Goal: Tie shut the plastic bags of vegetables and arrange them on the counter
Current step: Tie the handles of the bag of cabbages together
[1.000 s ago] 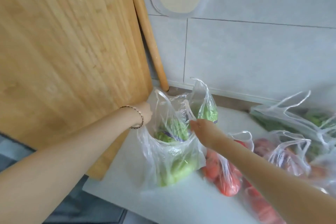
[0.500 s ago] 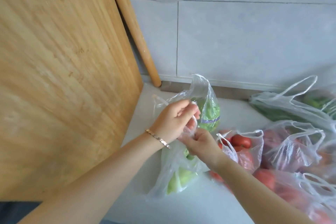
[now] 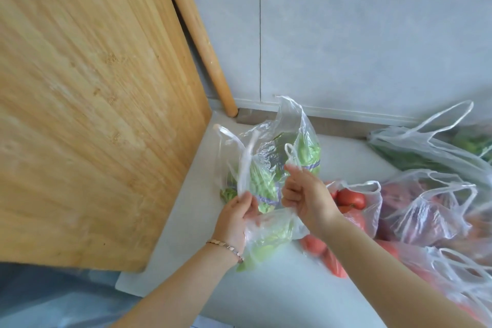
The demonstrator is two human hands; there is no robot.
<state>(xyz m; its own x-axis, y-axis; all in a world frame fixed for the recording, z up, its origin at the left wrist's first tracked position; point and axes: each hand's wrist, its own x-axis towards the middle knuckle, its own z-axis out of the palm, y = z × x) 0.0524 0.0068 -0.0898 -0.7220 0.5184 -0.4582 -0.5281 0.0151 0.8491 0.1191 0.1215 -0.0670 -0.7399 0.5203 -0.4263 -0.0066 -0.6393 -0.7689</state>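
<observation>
Head view | step: tying greens bag [image 3: 266, 181], frame centre | left hand [image 3: 234, 217] pinches one handle [image 3: 246, 162], right hand [image 3: 306, 194] the other [image 3: 291, 154] | hands apart | next: cross handles, knot.

Big wooden cutting board [image 3: 87, 104] leaning to the left of my left hand [image 3: 234, 217], rolling pin [image 3: 199, 34] propped beyond it, grey tiled wall [image 3: 372, 48] further back, bracelet [image 3: 225, 246] on its wrist

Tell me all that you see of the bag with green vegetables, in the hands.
The bag of greens is thin clear plastic, crumpled, with green leafy vegetables and purple bands inside. It sits on the white counter, not yet tied. The left hand pinches one handle, the right hand grips the other.
</observation>
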